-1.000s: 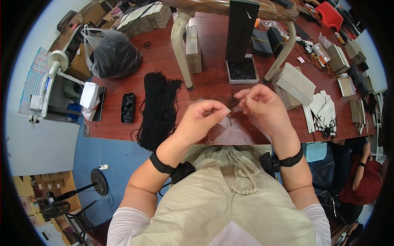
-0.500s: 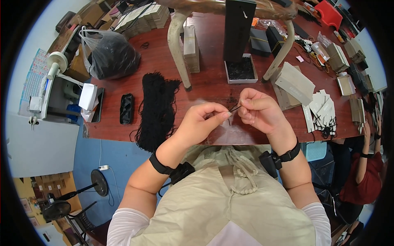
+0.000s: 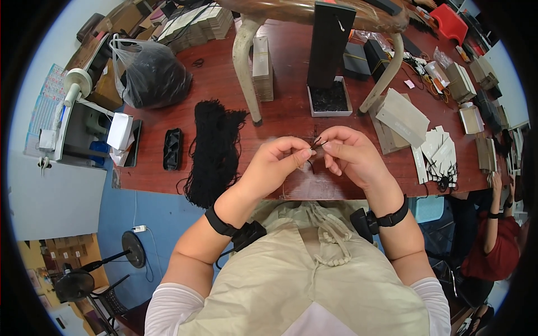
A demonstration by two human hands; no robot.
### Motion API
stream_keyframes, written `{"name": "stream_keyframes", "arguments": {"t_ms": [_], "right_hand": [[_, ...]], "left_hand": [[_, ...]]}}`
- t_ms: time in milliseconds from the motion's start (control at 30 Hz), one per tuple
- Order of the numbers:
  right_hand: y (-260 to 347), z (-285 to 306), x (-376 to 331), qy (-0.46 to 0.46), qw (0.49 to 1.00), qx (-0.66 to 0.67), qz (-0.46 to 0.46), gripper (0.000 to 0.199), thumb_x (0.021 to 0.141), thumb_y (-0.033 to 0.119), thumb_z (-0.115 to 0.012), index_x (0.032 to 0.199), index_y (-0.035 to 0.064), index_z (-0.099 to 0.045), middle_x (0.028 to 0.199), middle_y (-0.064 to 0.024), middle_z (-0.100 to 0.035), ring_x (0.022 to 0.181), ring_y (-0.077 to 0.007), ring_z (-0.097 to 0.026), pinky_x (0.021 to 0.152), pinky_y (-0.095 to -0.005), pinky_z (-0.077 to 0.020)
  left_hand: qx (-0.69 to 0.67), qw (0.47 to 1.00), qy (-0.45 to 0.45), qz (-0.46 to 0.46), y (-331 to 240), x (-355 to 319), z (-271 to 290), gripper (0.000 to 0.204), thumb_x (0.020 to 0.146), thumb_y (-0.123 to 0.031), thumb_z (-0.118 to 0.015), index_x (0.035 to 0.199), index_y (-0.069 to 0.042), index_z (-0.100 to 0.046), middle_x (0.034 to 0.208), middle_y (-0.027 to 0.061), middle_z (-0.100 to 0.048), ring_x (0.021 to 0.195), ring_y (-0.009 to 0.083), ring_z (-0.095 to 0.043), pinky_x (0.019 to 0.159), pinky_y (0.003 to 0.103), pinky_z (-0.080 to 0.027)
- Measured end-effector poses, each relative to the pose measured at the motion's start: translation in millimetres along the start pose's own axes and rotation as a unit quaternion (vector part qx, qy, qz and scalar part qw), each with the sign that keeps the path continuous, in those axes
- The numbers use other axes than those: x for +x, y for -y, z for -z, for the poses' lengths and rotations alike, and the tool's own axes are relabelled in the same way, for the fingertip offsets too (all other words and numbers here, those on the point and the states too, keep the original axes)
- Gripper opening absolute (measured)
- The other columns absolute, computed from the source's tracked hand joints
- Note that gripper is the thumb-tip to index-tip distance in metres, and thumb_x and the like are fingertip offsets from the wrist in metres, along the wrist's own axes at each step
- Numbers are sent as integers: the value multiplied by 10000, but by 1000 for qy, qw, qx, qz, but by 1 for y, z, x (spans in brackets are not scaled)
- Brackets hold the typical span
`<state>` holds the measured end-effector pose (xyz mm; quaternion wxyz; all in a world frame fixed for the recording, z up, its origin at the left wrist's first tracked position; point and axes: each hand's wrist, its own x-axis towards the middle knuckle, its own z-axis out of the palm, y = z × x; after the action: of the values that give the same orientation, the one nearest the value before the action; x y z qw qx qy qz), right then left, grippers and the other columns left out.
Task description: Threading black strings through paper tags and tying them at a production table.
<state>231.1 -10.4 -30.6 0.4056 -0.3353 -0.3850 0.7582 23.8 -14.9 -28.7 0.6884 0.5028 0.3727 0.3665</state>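
Observation:
Between my two hands a short black cord is pinched near the table's front edge. My left hand is closed, its thumb and index fingertip gripping one part of the cord. Just to the right, my right hand holds another part between thumb and index finger, the other fingers curled below. The cord looks looped, though its exact shape is too small to make out. Left of my hands lies a thick bundle of black cords. Beyond them stands a small white box of tiny black pieces.
A pale-legged stool stands on the red-brown table, with a tall black box by it. Grey cards and white tags lie right. A black tray and a bagged black bundle are left. Another person sits far right.
My right hand has come slightly lower and nearer the left one. The cord between the fingertips now looks more bent. My left hand has hardly moved.

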Motion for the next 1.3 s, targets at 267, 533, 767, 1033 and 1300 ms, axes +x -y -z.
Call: {"name": "stream_keyframes", "arguments": {"t_ms": [267, 533, 767, 1033, 1300], "right_hand": [[10, -17, -4, -21, 988, -144, 47, 222, 840, 60, -642, 1054, 9, -674, 734, 3, -600, 653, -58, -534, 593, -196, -422], [-11, -3, 8, 72, 982, -44, 167, 120, 788, -6, -669, 906, 0, -688, 887, -56, -619, 711, -108, -566, 639, -248, -455], [-1, -3, 2, 62, 996, 56, -35, 87, 779, -22, -672, 860, -18, -639, 756, -111, -654, 524, -96, -538, 461, -207, -408], [-4, -15, 1, 52, 984, -161, -59, 102, 758, 22, -712, 830, 13, -640, 716, -65, -657, 509, -71, -527, 456, -199, -397], [-9, -7, 3, -53, 996, -47, 46, 83, 775, 35, -711, 815, 29, -638, 694, -31, -631, 546, -70, -541, 467, -191, -390]], "left_hand": [[-25, 999, 28, 12, 0, -3, 1, 133, 910, -135, -606, 959, -16, -639, 819, -22, -591, 739, 54, -501, 675, 208, -422], [-19, 995, 62, 79, -2, -5, 3, 137, 908, -142, -608, 970, -23, -637, 765, -36, -570, 709, 42, -501, 631, 201, -417], [41, 992, 115, -17, -12, -5, 23, 49, 891, -104, -604, 865, -64, -597, 773, -33, -534, 674, 42, -448, 581, 195, -354], [353, 880, 80, -307, -18, 14, 7, 63, 817, -69, -641, 828, -45, -583, 843, 45, -507, 809, 175, -484, 707, 272, -409], [80, 995, -26, -60, 5, 6, 1, 147, 836, -111, -675, 931, -9, -627, 870, 40, -580, 723, 108, -545, 662, 244, -466]]}}
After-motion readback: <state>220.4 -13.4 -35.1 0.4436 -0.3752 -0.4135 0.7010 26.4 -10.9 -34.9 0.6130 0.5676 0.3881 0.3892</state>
